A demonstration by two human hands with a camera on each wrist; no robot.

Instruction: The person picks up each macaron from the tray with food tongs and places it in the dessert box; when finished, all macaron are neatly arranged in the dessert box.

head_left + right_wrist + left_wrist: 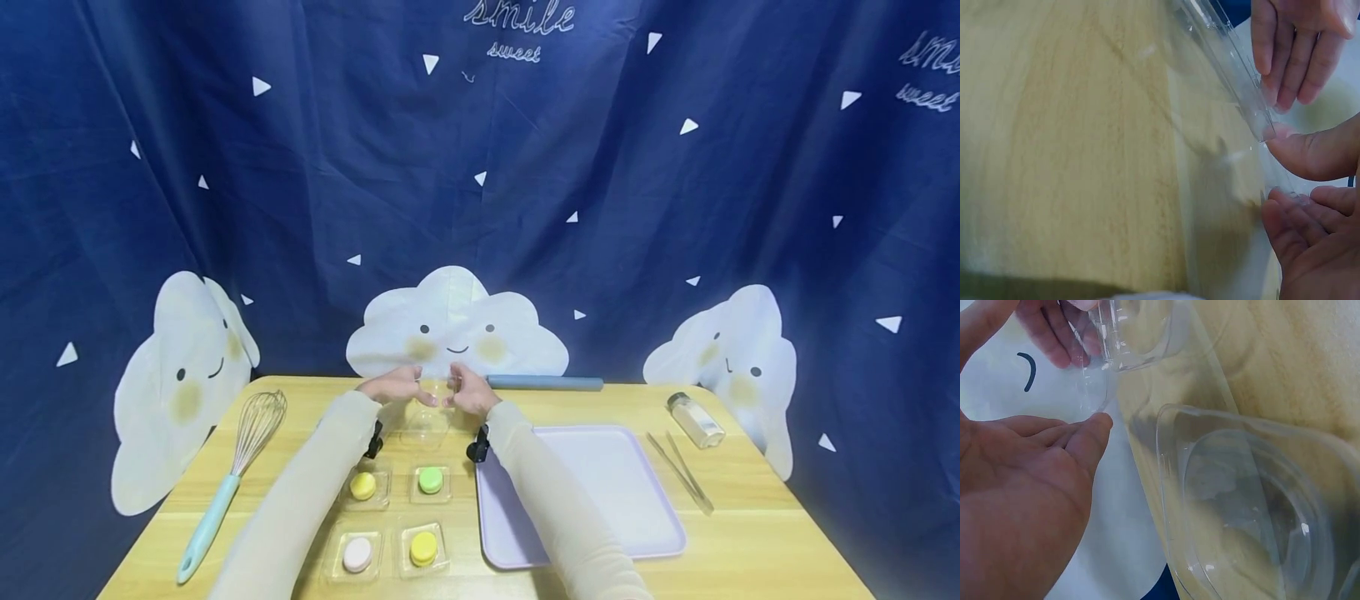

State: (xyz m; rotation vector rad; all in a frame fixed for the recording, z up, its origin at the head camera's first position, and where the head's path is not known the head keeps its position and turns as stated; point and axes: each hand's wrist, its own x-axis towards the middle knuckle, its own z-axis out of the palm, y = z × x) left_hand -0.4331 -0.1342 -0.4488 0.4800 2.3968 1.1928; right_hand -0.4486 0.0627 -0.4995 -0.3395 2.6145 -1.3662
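At the back of the table, my left hand [397,386] and right hand [472,393] hold a clear plastic case between them. In the left wrist view, the left hand [1029,500] has a fingertip at the edge of the clear case [1141,331]. Another clear plastic piece [1241,512] rests on the table nearby. From the right wrist, the right hand [1322,231] pinches the corner of the upright clear plastic [1229,62], with the other hand's fingers behind it. Yellow [363,486], green [431,480], pink [357,554] and second yellow [423,548] macarons sit in clear trays.
At the left lies a whisk [220,500]. A lilac tray [622,492] is under and beside the right forearm. Tongs [681,473] and a shaker [696,420] lie at the right. A grey-blue roller [545,383] lies along the back edge before the curtain.
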